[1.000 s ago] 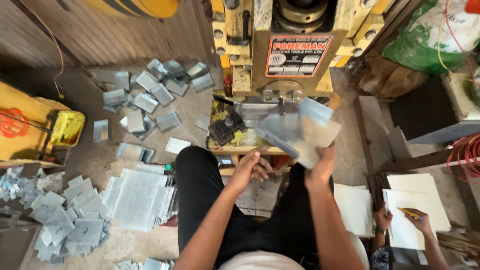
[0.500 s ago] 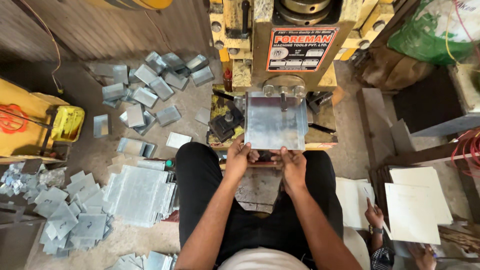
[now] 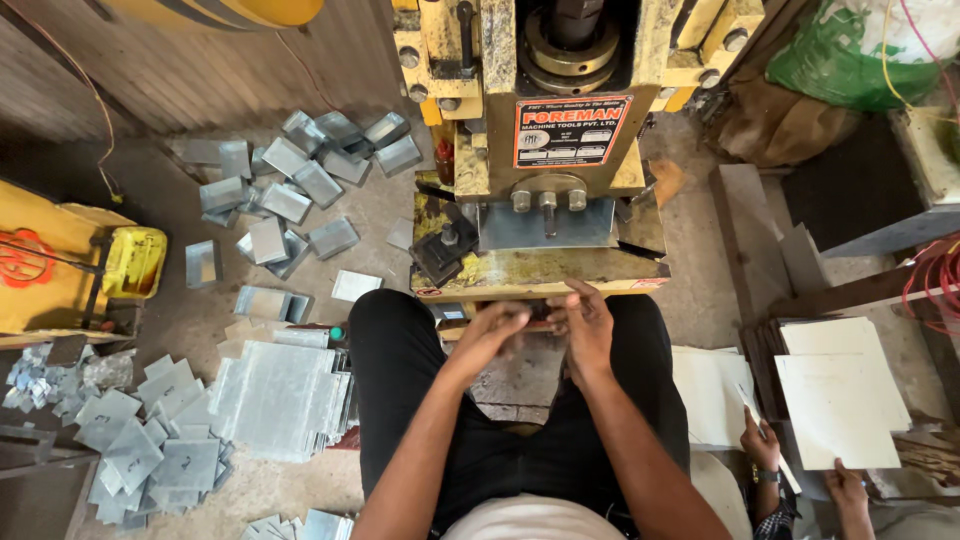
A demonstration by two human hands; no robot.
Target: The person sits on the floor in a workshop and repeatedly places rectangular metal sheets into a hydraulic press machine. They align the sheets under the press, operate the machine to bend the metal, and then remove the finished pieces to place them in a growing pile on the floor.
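A yellow press machine stands in front of me, and I sit with my knees against its bed. A flat grey metal sheet lies on the bed under the ram, pushed in against the machine. My left hand and my right hand hover side by side just off the bed's front edge, a little short of the sheet. Both hold nothing; the left one is blurred, its fingers loosely curled. A black block sits at the bed's left end.
Bent metal trays are heaped on the floor at the back left. A stack of flat sheets and notched blanks lie by my left leg. Another person's hands handle white sheets at the right.
The sheet went from my raised right hand onto the press bed, pushed in by both hands. Both hands have now let it go and drawn back to the bed's front edge.
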